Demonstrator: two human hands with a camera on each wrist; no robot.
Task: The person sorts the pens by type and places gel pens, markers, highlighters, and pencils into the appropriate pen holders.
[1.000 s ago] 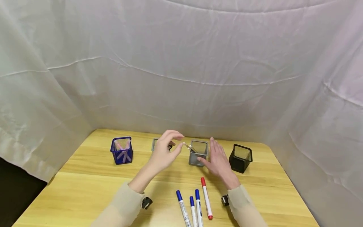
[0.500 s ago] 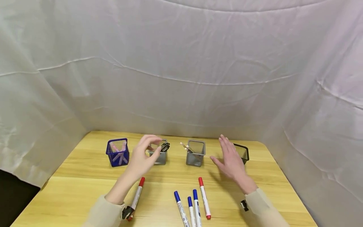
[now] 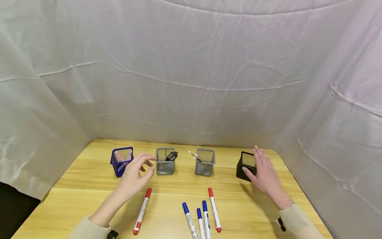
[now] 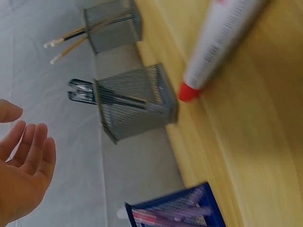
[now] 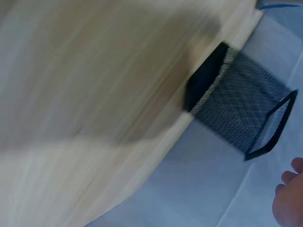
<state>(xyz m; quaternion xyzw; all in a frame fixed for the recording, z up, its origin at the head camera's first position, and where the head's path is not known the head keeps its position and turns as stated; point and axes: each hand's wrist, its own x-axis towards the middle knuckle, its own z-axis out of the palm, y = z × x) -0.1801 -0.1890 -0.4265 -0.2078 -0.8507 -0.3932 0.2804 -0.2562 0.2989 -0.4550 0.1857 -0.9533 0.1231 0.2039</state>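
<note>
My left hand [image 3: 137, 173], fingers loosely bent and holding nothing, hovers over the table between the blue mesh pen holder [image 3: 117, 166] and a grey mesh pen holder [image 3: 165, 170]. Dark slim items [image 4: 84, 91] with black tops lean out of that grey holder. Pink translucent sticks [image 3: 127, 155] lie inside the blue one. My right hand [image 3: 265, 172] is beside the black mesh pen holder [image 3: 243, 169], overlapping its right side in the head view. In the right wrist view, fingertips [image 5: 297, 164] show apart from the black holder's rim, with nothing held.
A second grey mesh pen holder [image 3: 203, 171] holds pencils [image 3: 194, 155] with white ends. Red-capped markers [image 3: 142, 210] [image 3: 215, 212] and blue-capped markers [image 3: 190, 220] lie in front on the wooden table [image 3: 167, 202]. A pale curtain [image 3: 191, 109] stands behind and at the sides.
Both hands have moved apart: the left from the grey holders toward the blue one, the right from a grey holder across to the black one. The left red-capped marker has come into view.
</note>
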